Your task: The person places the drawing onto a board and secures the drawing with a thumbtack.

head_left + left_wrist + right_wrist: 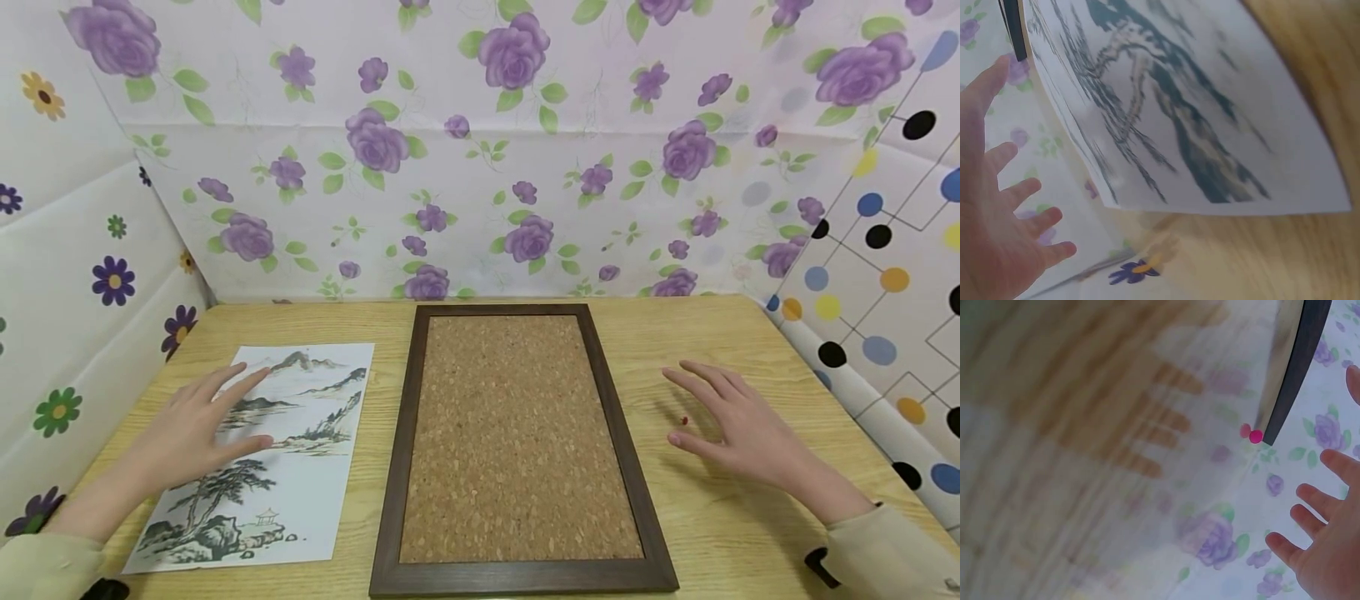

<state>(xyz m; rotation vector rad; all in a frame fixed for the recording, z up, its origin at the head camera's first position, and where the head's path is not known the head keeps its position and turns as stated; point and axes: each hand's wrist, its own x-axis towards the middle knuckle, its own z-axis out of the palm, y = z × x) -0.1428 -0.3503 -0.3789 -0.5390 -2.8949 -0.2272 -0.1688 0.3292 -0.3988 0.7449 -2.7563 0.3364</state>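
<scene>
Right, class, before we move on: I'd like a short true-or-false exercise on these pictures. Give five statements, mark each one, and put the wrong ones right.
1. The cork board lies between the left hand and the right hand. True.
2. The right hand grips the cork board. False: it is apart from the cork board and holds nothing.
3. The landscape picture lies on the table, on the left hand's side of the cork board. True.
4. The cork board has a white border. False: its frame is dark brown.
5. A small red object lies near the right hand. True.
</scene>
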